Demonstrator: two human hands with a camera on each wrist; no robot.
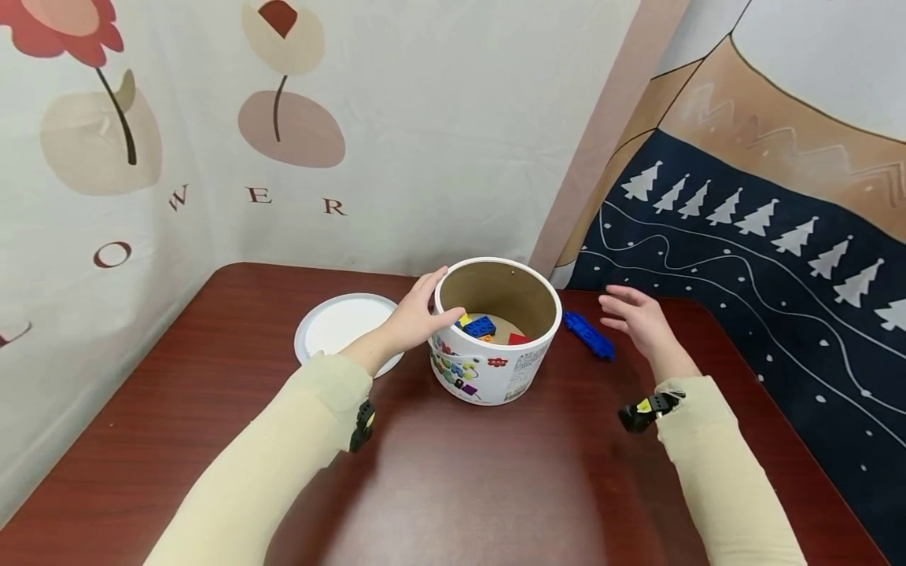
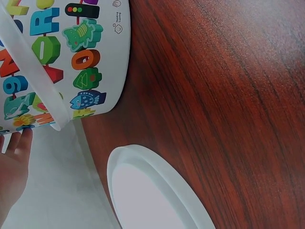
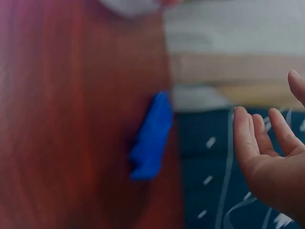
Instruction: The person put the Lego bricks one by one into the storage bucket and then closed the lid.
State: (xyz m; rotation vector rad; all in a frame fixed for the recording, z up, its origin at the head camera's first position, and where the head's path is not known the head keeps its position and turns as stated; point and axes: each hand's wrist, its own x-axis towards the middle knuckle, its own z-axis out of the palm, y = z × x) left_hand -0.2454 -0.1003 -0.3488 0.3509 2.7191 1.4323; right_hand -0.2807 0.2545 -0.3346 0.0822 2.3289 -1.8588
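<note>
A white round bucket (image 1: 488, 373) with colourful toy pictures stands lidless on the table. Inside it lie a blue building brick (image 1: 480, 326) and a red piece (image 1: 518, 339), with bits of yellow and orange. My left hand (image 1: 418, 314) rests at the bucket's left rim, its fingers fairly straight along the outside and the thumb across the edge. In the left wrist view, the fingertips (image 2: 24, 136) meet the printed wall. To the right of the bucket lies a long blue plastic piece (image 1: 589, 336). Just beyond it hovers my right hand (image 1: 640, 322), fingers loosely bent and holding nothing.
A white round lid (image 1: 340, 322) lies left of the bucket, partly behind my left forearm. The brown table (image 1: 488, 487) meets a flower-printed curtain (image 1: 439, 118) at the back and a dark cloth with white trees (image 1: 778, 291) on the right.
</note>
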